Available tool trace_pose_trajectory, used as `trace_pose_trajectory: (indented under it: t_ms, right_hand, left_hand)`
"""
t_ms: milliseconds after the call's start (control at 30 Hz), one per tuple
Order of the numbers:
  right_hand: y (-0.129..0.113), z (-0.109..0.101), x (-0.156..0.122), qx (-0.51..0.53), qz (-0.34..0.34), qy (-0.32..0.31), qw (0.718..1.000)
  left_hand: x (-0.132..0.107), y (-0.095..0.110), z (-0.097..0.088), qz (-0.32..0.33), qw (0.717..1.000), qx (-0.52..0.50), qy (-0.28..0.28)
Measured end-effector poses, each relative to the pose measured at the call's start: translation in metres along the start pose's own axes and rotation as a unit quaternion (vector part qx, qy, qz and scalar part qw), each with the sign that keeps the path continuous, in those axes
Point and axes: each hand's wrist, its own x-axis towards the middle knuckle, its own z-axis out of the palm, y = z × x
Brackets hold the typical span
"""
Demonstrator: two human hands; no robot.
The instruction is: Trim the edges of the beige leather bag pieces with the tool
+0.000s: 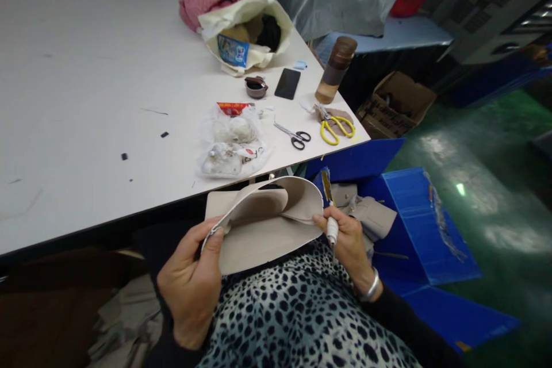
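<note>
A beige leather-like bag piece (259, 241) is held above my lap, its mouth open toward me and its sides bowed out. My left hand (194, 276) pinches its left edge between thumb and fingers. On the opposite side, my right hand (347, 238) grips the right edge with thumb and finger. A slim tool with a white-wrapped handle (332, 230) is also tucked in that hand, and its tip points up past the bag piece. The lower fingers of my right hand are partly hidden.
On the white table (86, 98) lie black-handled scissors (293, 135), yellow-handled snips (336, 126), a phone (287, 83), a plastic bag (233, 146) and a brown bottle (336, 69). A blue bin (414, 224) with beige pieces (373, 215) stands at my right.
</note>
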Motion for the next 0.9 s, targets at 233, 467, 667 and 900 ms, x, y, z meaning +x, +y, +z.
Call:
trace_pose_trajectory:
  t_ms: [233, 467, 667, 900]
  right_hand:
    - [0.001, -0.002, 0.002, -0.03, -0.008, -0.016, 0.999]
    - [-0.009, -0.006, 0.001, -0.074, -0.029, -0.026, 0.996]
    - [-0.013, -0.007, -0.001, -0.061, -0.034, -0.033, 0.997]
    - [-0.012, -0.009, -0.002, -0.063, -0.04, -0.036, 0.997]
  left_hand:
    - [-0.004, 0.002, -0.007, 0.017, 1.0, 0.008, -0.004]
    - [-0.008, 0.001, -0.008, 0.005, 1.0, 0.002, 0.012]
    - [-0.009, 0.001, -0.008, 0.0, 1.0, 0.015, 0.015]
    - [-0.01, 0.008, -0.005, -0.01, 0.999, 0.02, 0.024]
